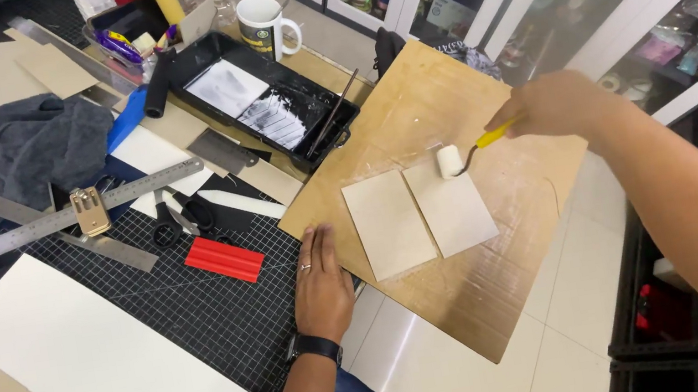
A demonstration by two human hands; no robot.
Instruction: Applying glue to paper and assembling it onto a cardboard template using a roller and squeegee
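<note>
I'm watching the small white foam roller with the yellow handle (451, 160) sitting at the top edge of the right-hand pale rectangular card panel (454, 206), right where that panel meets the bare wood. The right hand (549, 105) is closing its fingers tight around the yellow handle, gripping it from the far end, well off to the right of the roller head. A second pale card panel (387, 223) is lying just left of the first, edges touching or nearly so, and both are resting on the big tan plywood board (482, 287), which is overhanging the desk above white floor tiles.

The left hand (322, 285) is lying flat, fingers together and stretched out, empty, pressing on the dark gridded cutting mat (211, 322) just off the board's left corner; I'm seeing a ring and a dark wristwatch on it.

Left of the board, a red ribbed block (224, 259) is lying on the mat, with black-handled scissors (179, 219) beyond it and a long steel ruler (66, 218) crossing further left. Above the board's left edge, a black paint tray (261, 98) is holding white glue or paint, a thin brush (333, 113) is leaning across its rim, and a white mug (263, 26) is standing behind it. A large cream sheet (108, 370) is filling the near-left corner.
</note>
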